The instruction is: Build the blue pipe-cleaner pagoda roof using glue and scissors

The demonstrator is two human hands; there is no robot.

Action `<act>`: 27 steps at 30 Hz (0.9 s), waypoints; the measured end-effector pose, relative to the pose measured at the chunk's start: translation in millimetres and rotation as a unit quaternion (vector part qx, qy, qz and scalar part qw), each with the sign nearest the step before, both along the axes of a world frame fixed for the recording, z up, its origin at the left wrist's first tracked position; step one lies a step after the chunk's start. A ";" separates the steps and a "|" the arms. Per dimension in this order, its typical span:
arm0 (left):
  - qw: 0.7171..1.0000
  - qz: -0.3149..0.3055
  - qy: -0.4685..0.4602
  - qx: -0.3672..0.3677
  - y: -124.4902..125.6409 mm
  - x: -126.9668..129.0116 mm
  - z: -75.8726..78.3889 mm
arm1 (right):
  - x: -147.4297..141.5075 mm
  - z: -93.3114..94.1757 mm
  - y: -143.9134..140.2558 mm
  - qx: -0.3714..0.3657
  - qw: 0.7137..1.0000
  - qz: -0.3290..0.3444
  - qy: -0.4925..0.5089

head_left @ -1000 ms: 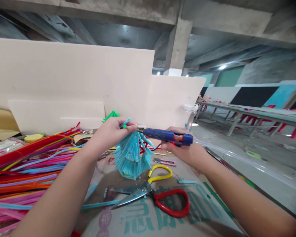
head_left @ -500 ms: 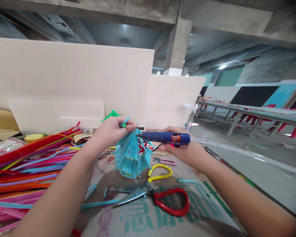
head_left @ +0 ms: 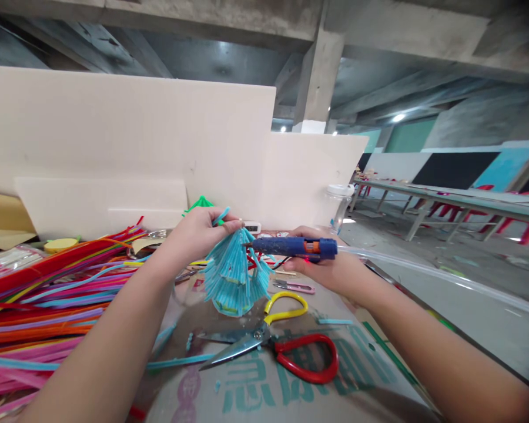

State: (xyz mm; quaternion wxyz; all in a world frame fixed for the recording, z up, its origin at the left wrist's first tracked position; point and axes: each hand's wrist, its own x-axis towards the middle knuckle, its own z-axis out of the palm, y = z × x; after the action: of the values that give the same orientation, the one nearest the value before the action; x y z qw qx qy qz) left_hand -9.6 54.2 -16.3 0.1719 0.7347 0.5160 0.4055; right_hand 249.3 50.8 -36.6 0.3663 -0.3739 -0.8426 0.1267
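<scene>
My left hand (head_left: 209, 228) is closed, pinching the top of a light-blue tiered cone made of pipe cleaners (head_left: 235, 276). A short blue pipe-cleaner piece (head_left: 221, 216) sticks up between its fingers. Wrapped round a dark-blue hot glue gun (head_left: 286, 247), my right hand (head_left: 321, 267) aims it left, its nozzle at the cone's upper right side. A red light glows on the gun, and a clear glue stick (head_left: 423, 277) trails from its rear. Open scissors (head_left: 258, 336) with one yellow and one red handle lie in front of the cone.
Colourful pipe cleaners (head_left: 62, 294) are heaped on the left. Pink thread snips (head_left: 294, 286) lie behind the scissors. A lidded clear jar (head_left: 336, 207) stands at the back right, and a pale board (head_left: 127, 135) rises behind. Beyond is a long table (head_left: 445, 197) with red stools.
The glue gun has shifted very slightly left and down along the cone's side. Both hands keep their holds, and the scissors lie where they were.
</scene>
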 end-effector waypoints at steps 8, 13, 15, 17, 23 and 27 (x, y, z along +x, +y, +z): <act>1.000 0.007 -0.009 -0.012 -0.4 1.7 0.9 | -0.2 1.3 0.6 -0.014 1.000 0.009 -0.006; 0.999 0.018 -0.020 -0.040 -1.9 4.6 3.3 | 0.7 0.3 1.2 -0.003 1.000 0.012 -0.022; 0.999 0.019 -0.020 -0.041 -2.3 4.4 3.6 | 1.0 0.2 1.0 0.005 1.000 0.012 -0.027; 0.999 0.020 -0.021 -0.041 -2.6 4.1 3.7 | 1.3 0.8 0.6 0.006 1.000 0.018 -0.025; 0.999 0.017 -0.021 -0.036 -2.4 3.8 3.8 | 2.7 4.9 -0.9 -0.008 0.998 0.058 0.002; 0.999 0.018 -0.016 -0.033 -0.7 3.0 3.5 | 1.8 6.9 -3.4 0.015 0.998 0.054 -0.011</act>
State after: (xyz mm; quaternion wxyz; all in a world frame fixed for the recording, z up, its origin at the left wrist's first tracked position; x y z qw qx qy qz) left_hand -6.5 53.5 -12.8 0.1973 0.7121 0.5398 0.4032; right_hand 251.1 47.3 -29.7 0.3550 -0.3240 -0.8673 0.1294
